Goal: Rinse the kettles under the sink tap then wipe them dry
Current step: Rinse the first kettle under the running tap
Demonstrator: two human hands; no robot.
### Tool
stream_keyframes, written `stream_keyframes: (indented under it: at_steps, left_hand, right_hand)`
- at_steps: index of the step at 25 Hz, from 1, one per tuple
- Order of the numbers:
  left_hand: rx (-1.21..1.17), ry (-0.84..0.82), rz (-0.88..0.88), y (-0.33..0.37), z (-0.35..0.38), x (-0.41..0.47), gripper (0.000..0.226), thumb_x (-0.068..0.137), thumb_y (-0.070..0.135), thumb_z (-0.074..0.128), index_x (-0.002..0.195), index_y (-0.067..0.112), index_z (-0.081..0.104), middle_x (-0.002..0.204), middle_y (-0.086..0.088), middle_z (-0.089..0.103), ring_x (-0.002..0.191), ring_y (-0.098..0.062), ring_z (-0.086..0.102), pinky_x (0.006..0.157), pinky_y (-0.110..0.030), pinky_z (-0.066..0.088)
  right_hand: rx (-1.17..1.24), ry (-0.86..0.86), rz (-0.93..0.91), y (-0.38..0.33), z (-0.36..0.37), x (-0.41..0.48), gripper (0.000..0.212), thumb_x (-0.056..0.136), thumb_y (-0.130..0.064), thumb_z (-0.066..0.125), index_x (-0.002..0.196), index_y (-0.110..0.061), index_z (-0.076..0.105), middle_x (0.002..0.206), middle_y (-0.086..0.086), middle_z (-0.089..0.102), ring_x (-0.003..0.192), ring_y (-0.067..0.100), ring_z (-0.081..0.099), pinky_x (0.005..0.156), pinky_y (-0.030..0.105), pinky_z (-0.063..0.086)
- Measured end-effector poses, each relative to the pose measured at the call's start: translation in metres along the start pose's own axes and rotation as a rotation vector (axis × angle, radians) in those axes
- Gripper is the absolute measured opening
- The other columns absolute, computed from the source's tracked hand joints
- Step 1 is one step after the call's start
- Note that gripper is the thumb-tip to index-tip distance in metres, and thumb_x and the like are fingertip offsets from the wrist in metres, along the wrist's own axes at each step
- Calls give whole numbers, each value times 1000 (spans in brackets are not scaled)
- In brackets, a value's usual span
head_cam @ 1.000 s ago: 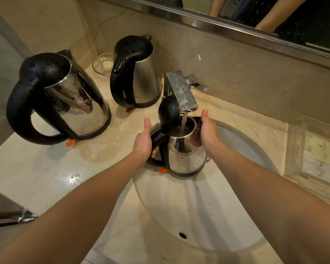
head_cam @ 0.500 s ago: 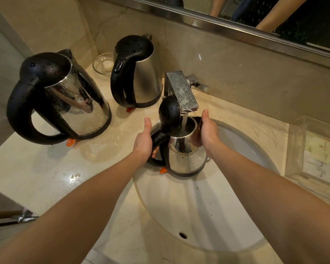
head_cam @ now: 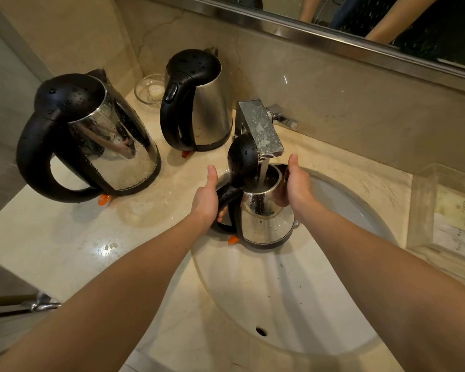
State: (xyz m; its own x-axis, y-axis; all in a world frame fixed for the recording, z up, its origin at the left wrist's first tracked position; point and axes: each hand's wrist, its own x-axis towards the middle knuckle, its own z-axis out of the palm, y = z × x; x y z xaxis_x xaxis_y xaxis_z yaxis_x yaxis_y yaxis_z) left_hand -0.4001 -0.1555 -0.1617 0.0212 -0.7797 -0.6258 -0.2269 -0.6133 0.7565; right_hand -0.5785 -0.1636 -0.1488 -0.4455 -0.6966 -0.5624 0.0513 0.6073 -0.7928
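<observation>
A small steel kettle (head_cam: pixel 266 221) with a black handle stands in the sink basin (head_cam: pixel 293 296), its black lid (head_cam: pixel 242 159) tipped up. Water runs from the square chrome tap (head_cam: pixel 261 130) into its open top. My left hand (head_cam: pixel 207 194) grips the black handle, thumb up. My right hand (head_cam: pixel 297 183) holds the kettle's right side near the rim, thumb up. Two more wet steel kettles stand on the counter: a large kettle (head_cam: pixel 97 140) at the left and a second kettle (head_cam: pixel 199 103) behind the tap's left side.
A small glass dish (head_cam: pixel 151 89) sits in the back corner. A clear tray (head_cam: pixel 446 210) lies on the counter at the right. The mirror's metal edge (head_cam: pixel 333 41) runs along the wall. A metal rail end (head_cam: pixel 40 304) shows below the counter's left edge.
</observation>
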Motion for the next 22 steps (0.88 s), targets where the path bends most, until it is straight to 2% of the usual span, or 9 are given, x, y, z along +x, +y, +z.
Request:
stream_keyframes:
  at_steps: [5, 12, 16, 19, 22]
  left_hand:
    - [-3, 11, -9, 0, 0, 0, 96, 95, 76, 13, 125, -1, 62, 71, -4, 55, 61, -15, 53, 50, -24, 42]
    - [-8, 8, -8, 0, 0, 0, 92, 96, 75, 13, 118, 2, 63, 70, -4, 55, 61, -15, 53, 51, -25, 43]
    - [-6, 2, -6, 1, 0, -1, 81, 96, 75, 13, 102, 9, 60, 68, -4, 53, 57, -14, 51, 49, -24, 43]
    - [-6, 1, -7, 1, -1, -2, 78, 96, 74, 13, 98, 10, 58, 66, -4, 52, 54, -14, 50, 48, -23, 42]
    - [-17, 4, -5, 2, -1, -3, 76, 97, 74, 14, 90, 12, 58, 63, -5, 51, 51, -14, 49, 49, -24, 42]
  right_hand:
    - [-4, -3, -1, 0, -1, 0, 62, 102, -59, 26, 132, -16, 58, 126, 8, 63, 116, 26, 57, 107, 43, 40]
    - [17, -7, -9, 1, 0, 2, 57, 101, -62, 27, 116, -20, 63, 117, 7, 66, 109, 26, 61, 104, 48, 45]
    - [10, -7, -5, 1, 0, 1, 60, 101, -61, 27, 122, -17, 62, 119, 8, 65, 110, 27, 60, 106, 49, 44]
    - [8, -12, -3, 1, 0, 1, 61, 102, -60, 27, 126, -16, 61, 119, 7, 65, 112, 27, 59, 107, 49, 43]
    - [10, -14, -10, 2, -1, 2, 58, 102, -60, 26, 118, -17, 63, 115, 7, 66, 109, 26, 60, 107, 48, 43]
